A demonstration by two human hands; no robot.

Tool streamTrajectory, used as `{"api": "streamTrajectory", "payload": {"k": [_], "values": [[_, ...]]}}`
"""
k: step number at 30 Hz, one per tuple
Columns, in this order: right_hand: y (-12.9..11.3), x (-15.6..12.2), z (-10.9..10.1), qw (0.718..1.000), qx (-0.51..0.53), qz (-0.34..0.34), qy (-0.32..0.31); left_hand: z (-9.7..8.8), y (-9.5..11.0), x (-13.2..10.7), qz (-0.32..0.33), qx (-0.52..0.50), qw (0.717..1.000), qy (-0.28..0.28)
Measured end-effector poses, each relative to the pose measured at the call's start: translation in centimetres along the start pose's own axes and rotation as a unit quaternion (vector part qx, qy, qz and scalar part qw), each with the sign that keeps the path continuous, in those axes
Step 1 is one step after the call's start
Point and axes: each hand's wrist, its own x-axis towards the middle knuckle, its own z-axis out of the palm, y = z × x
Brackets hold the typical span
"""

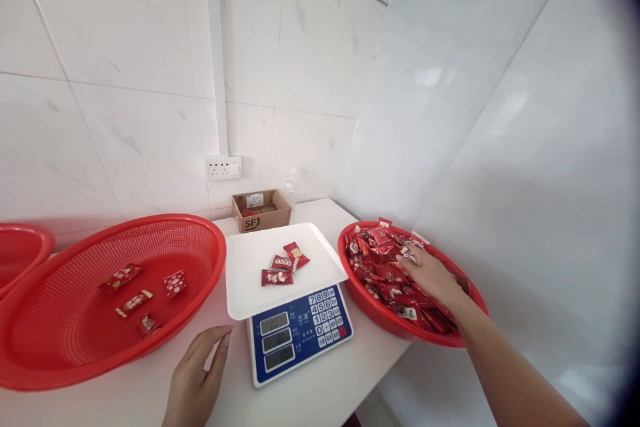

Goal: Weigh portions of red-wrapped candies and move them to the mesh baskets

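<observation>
My right hand reaches into the red basket on the right, which is heaped with small red wrapped candies. Its fingers close on a wrapped candy with black-and-white edging. On the left, my left hand is beside the front of a digital scale. Its thumb and index tips come together in a loop, with nothing visible between them. Several red candy packets lie on the scale's white pan. The blue panel has number keys and three displays.
A large red basket at the left holds several packets. Another red basket is cut off at the left edge. Behind the scale stand a cardboard box and a clear plastic bottle. Walls close in behind and on the right.
</observation>
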Motion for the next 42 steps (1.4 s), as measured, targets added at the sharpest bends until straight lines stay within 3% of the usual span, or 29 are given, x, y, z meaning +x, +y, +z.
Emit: {"api": "streamTrajectory", "payload": {"k": [6, 10, 13, 18, 21, 24, 29, 33, 36, 39, 42], "values": [[-3.3, -0.4, -0.4, 0.994, 0.094, -0.015, -0.052, -0.2, 0.5, 0.2, 0.0, -0.013, 1.0, 0.0], [-8.4, -1.8, 1.6, 0.991, 0.072, -0.094, -0.069, -0.2, 1.0, 0.3, 0.008, -0.016, 1.0, -0.002], [-11.9, -3.5, 3.6, 0.979, 0.013, -0.162, -0.121, -0.2, 1.2, 0.3, 0.007, -0.012, 1.0, -0.002], [-14.7, -4.6, 5.3, 0.952, 0.086, -0.201, -0.213, -0.2, 1.2, 0.3, 0.005, -0.023, 1.0, -0.003], [-15.6, -3.8, 5.7, 0.95, 0.144, -0.195, -0.195, -0.2, 1.2, 0.3, 0.006, -0.027, 1.0, -0.003], [-16.5, -3.1, 6.7, 0.943, 0.164, -0.234, -0.17, -0.2, 1.2, 0.2, 0.012, -0.026, 1.0, -0.004], [-17.0, -3.5, 8.4, 0.926, 0.154, -0.282, -0.197, -0.3, 1.3, 0.2, 0.007, -0.023, 1.0, -0.005], [-16.2, -4.3, 8.6, 0.923, 0.08, -0.281, -0.25, -0.3, 1.3, 0.2, 0.007, -0.031, 0.999, -0.008], [-15.5, -4.8, 8.5, 0.916, 0.08, -0.291, -0.263, -0.2, 1.3, 0.2, 0.012, -0.033, 0.999, -0.009], [-14.2, -5.5, 8.0, 0.927, 0.146, -0.28, -0.201, -0.2, 1.3, 0.2, 0.018, -0.031, 0.999, -0.003], [-11.9, -6.3, 6.9, 0.945, 0.2, -0.248, -0.074, -0.1, 1.3, 0.2, 0.019, -0.032, 0.999, -0.005]]}}
